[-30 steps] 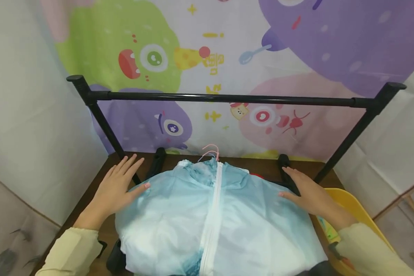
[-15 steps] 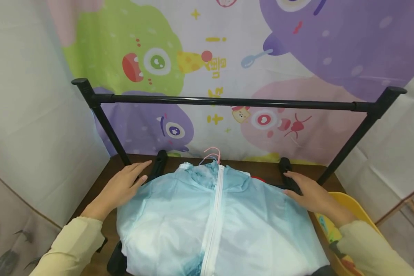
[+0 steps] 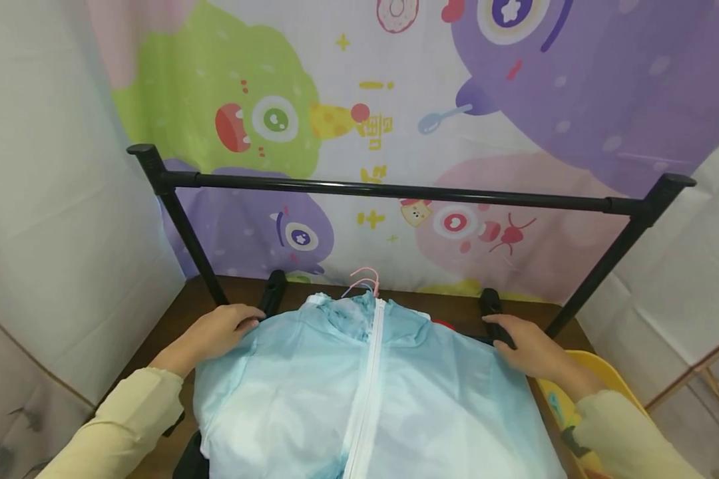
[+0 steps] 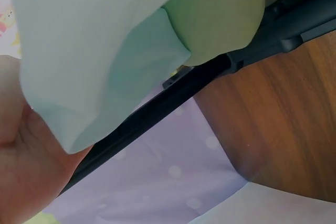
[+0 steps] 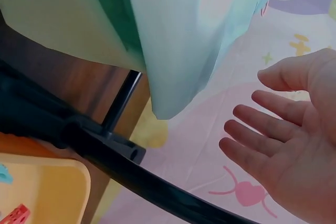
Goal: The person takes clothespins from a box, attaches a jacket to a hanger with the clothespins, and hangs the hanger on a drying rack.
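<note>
A pale blue-and-white jacket (image 3: pixel 443 406) with a white front zip (image 3: pixel 364 399) lies with its collar toward the back; pink and bluish hanger hooks (image 3: pixel 368 274) rise from the neck. My left hand (image 3: pixel 218 330) is at the jacket's left shoulder, thumb and fingertips close together by the cloth. In the left wrist view jacket fabric (image 4: pixel 79 66) covers its fingers, so I cannot tell whether they grip. My right hand (image 3: pixel 533 346) is beside the right shoulder. The right wrist view shows its fingers (image 5: pixel 262 129) spread and loosely bent, apart from the jacket sleeve (image 5: pixel 173 45).
A black garment rack stands over a dark wooden surface (image 3: pixel 216 291), its crossbar (image 3: pixel 407 193) beyond the jacket. Black rack feet (image 3: pixel 273 293) lie on the wood. A yellow bin (image 3: pixel 605 376) with colourful items is at the right. Behind hangs a cartoon-printed cloth (image 3: pixel 347 153).
The left hand has come down onto the jacket's left shoulder, its spread fingers drawing in toward the thumb. The right hand stays by the right shoulder. The head view has tilted slightly upward.
</note>
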`<state>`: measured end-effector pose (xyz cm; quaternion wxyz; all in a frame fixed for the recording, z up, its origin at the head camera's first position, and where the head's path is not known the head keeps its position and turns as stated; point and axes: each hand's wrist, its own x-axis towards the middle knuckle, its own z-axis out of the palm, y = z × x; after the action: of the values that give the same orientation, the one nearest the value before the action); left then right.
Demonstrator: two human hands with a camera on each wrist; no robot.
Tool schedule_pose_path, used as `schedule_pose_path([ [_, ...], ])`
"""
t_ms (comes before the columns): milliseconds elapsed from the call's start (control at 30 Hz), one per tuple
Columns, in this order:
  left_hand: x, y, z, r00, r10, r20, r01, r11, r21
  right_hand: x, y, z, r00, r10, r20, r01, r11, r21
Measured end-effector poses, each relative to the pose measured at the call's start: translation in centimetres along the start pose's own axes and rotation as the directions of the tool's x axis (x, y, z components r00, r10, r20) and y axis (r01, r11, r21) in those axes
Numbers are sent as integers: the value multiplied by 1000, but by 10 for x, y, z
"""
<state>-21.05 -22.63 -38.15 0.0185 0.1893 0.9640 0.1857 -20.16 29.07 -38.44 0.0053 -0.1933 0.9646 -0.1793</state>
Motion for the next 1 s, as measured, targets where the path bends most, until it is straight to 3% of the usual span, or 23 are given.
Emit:
schedule_pose_path([
  [400, -3, -4, 5, 999, -51, 16, 52, 998, -26, 6, 1, 5, 998, -61, 22, 61, 998, 25],
  [567, -1, -8, 5, 997, -58, 53, 60, 997, -50, 11, 4, 9, 995, -83, 48, 80, 995, 62],
  [767, 2, -6, 7, 994, -54, 97, 65, 992, -113, 13, 3, 13, 994, -49, 98, 40, 995, 97],
  [1000, 3, -2, 8, 996, -24, 83, 33, 994, -106, 13, 1, 19, 997, -37, 74, 29, 995, 100],
])
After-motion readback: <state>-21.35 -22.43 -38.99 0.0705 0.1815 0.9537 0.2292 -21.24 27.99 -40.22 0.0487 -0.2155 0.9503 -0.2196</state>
